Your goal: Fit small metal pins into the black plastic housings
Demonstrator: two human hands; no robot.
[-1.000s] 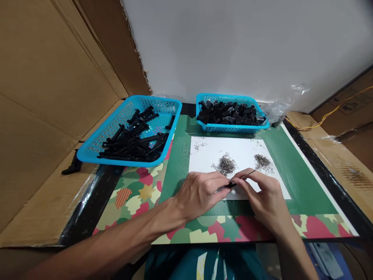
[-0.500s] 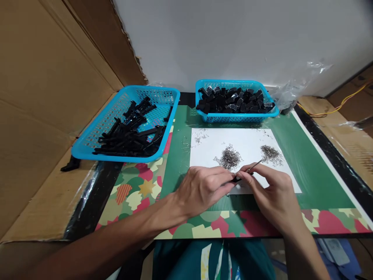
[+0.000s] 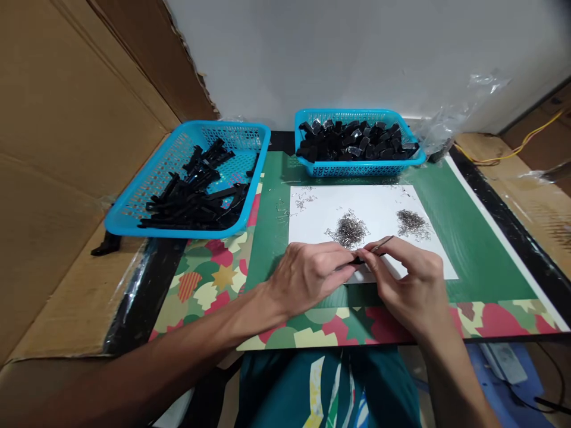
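My left hand point(image 3: 312, 270) pinches a small black plastic part point(image 3: 358, 260) above the front edge of a white sheet point(image 3: 375, 205). Fingertips cover most of that part. Close against it, my right hand point(image 3: 408, 270) is closed on a thin metal tool, perhaps tweezers point(image 3: 383, 242), whose shaft pokes out past the forefinger. The right fingertips meet the black part too. Just beyond the hands lies a heap of tiny bent metal wire pieces point(image 3: 351, 230). A smaller heap point(image 3: 411, 222) of similar pieces sits to the right on the sheet.
Long black plastic parts point(image 3: 196, 202) fill much of the left blue basket point(image 3: 113, 223). Behind the sheet, another blue basket point(image 3: 357, 171) holds short black parts point(image 3: 357, 142). Clear plastic wrap point(image 3: 446, 131) is at its right. Loose wire pieces point(image 3: 303, 199) are scattered at the sheet's left corner.
The view has tilted slightly, so the table appears higher. Both hands stay together at the black part; the metal tool's angle between my right fingers has shifted a little.
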